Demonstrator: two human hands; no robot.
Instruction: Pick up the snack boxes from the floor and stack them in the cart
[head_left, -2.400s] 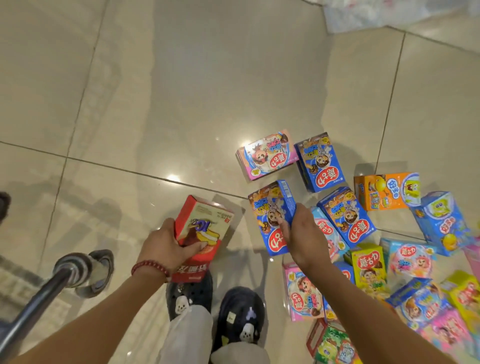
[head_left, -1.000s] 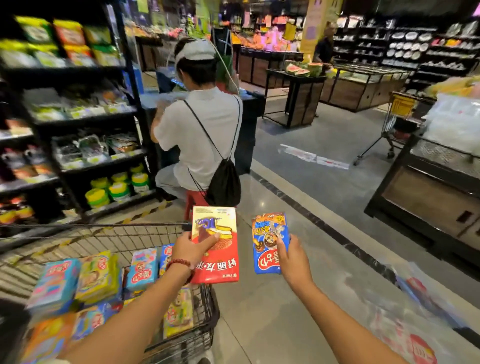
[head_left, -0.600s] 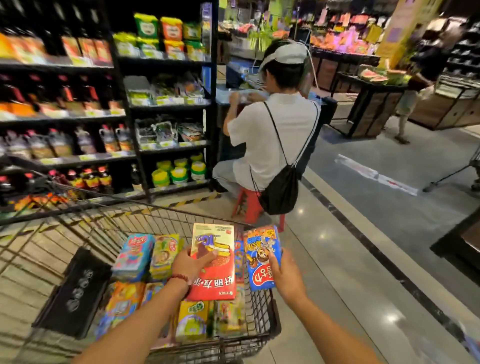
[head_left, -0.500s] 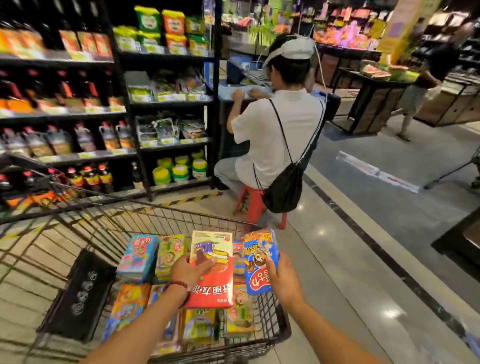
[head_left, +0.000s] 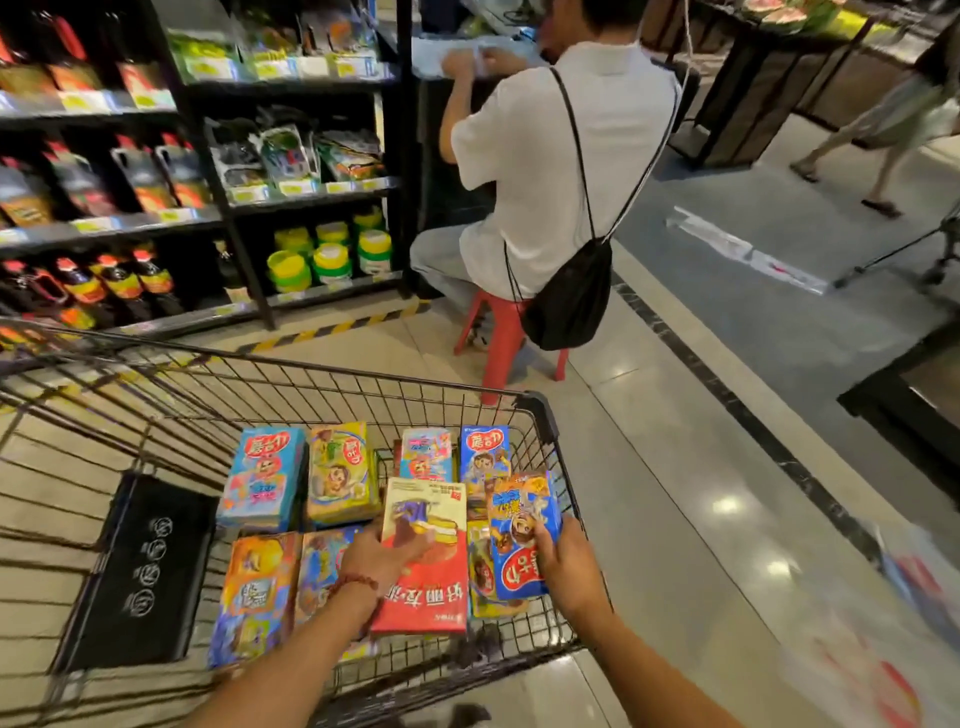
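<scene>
- Left hand (head_left: 382, 558) grasps a red box (head_left: 423, 561), thumb across its face, over the cart (head_left: 540, 415).
- Right hand (head_left: 566, 564) grasps a blue box (head_left: 522, 530) inside the cart's right wall.
- Both boxes sit over other boxes (head_left: 304, 478) lying flat in the cart.
- A seated person (head_left: 540, 156) faces shelves (head_left: 208, 218) beyond, on a red stool (head_left: 498, 332).
</scene>
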